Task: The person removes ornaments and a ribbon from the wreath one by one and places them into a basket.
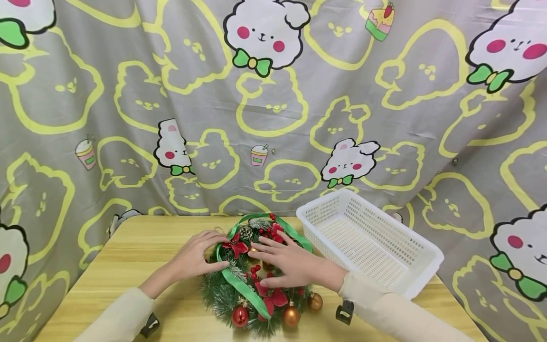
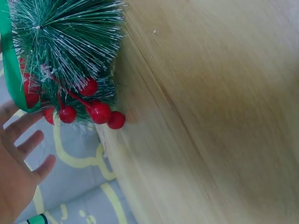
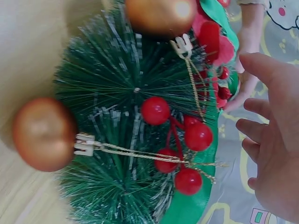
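A green Christmas wreath (image 1: 215, 292) with frosted needle tips lies on the table. Red poinsettia flowers (image 1: 273, 295), red berries (image 3: 155, 111) and a pine cone (image 1: 245, 232) decorate it. A green ribbon (image 1: 245, 289) loops over its top. Along its near edge are a red bauble (image 1: 240, 316) and two copper-gold baubles (image 1: 292, 315). At the wreath's left side, my left hand (image 1: 197, 255) has its fingers loosely extended by the ribbon. My right hand (image 1: 292, 262) spreads its fingers over the wreath's right half, hiding part of the middle. Neither hand grips anything.
A white perforated plastic basket (image 1: 305, 213) stands at the back right of the wooden table (image 1: 141, 242), close to the wreath and right forearm. A grey curtain (image 1: 205, 109) with cartoon animals hangs behind and at both sides of the table.
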`<action>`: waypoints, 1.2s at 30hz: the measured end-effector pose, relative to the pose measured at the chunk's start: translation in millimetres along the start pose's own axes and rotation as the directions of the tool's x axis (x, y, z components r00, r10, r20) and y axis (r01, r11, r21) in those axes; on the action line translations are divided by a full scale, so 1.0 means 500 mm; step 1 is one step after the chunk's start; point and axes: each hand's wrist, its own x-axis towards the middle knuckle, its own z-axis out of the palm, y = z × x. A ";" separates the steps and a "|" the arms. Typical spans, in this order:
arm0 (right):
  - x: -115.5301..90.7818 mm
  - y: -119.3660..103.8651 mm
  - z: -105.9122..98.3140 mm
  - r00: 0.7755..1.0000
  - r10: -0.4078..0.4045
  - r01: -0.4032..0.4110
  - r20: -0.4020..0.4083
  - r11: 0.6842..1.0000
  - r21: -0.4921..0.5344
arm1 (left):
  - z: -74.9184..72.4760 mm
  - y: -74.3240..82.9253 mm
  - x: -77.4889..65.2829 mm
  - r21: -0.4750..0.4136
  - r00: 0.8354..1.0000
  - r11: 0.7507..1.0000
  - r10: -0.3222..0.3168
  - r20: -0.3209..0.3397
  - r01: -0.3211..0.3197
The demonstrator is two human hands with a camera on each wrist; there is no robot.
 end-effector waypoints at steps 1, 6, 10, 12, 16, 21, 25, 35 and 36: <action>-0.002 -0.001 0.000 1.000 -0.006 0.006 0.004 1.000 -0.004 | 0.000 0.000 0.000 0.004 1.000 1.000 -0.003 0.004 0.003; -0.010 -0.004 -0.006 0.999 -0.045 0.045 0.008 0.998 -0.051 | -0.002 -0.001 0.000 0.008 1.000 1.000 0.008 0.009 -0.008; -0.007 0.003 -0.016 0.998 -0.056 0.055 -0.003 0.990 -0.129 | -0.002 -0.003 0.001 0.023 1.000 0.999 0.028 0.009 -0.028; -0.002 0.009 -0.021 0.998 -0.059 0.056 -0.009 0.982 -0.180 | -0.001 -0.004 0.001 0.025 0.999 0.999 0.037 0.012 -0.037; 0.014 0.020 -0.031 0.997 -0.079 0.070 -0.023 0.963 -0.261 | 0.001 -0.005 0.001 0.031 0.999 0.999 0.044 0.026 -0.045; 0.049 0.028 -0.044 0.990 -0.131 0.105 -0.047 0.925 -0.365 | 0.001 -0.005 -0.001 0.045 0.998 0.998 0.040 0.040 -0.042; 0.082 0.032 -0.053 0.982 -0.161 0.102 -0.101 0.894 -0.436 | -0.002 -0.004 -0.003 0.062 0.998 0.997 0.051 0.037 -0.053; 0.141 0.054 -0.040 0.985 -0.164 0.118 -0.052 0.866 -0.486 | 0.000 -0.005 0.000 0.109 0.996 0.991 0.079 0.049 -0.084; 0.144 0.056 -0.038 0.984 -0.174 0.132 -0.039 0.854 -0.503 | 0.001 -0.006 0.000 0.112 0.995 0.990 0.081 0.052 -0.086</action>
